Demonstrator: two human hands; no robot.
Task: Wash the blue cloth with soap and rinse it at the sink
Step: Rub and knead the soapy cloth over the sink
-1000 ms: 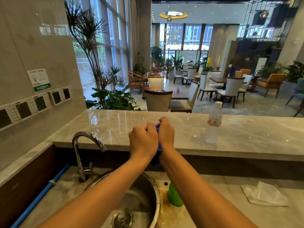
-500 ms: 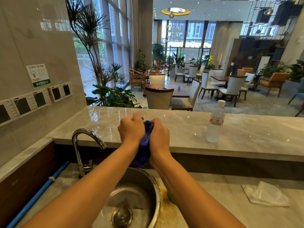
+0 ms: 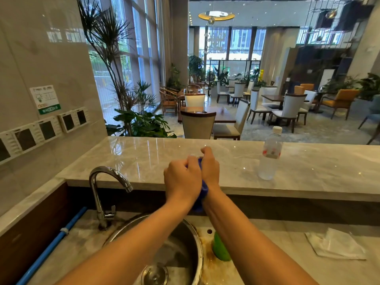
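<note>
Blue cloth (image 3: 202,190) is bunched between both hands, left hand (image 3: 182,179) and right hand (image 3: 209,168) clenched on it; best to rub it low over the sink (image 3: 197,239).

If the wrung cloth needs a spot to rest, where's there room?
Bare room: the upper counter from the wall to the bottle, and the lower counter between the green object and the white rag. Around the tap and sink it's crowded.
</note>
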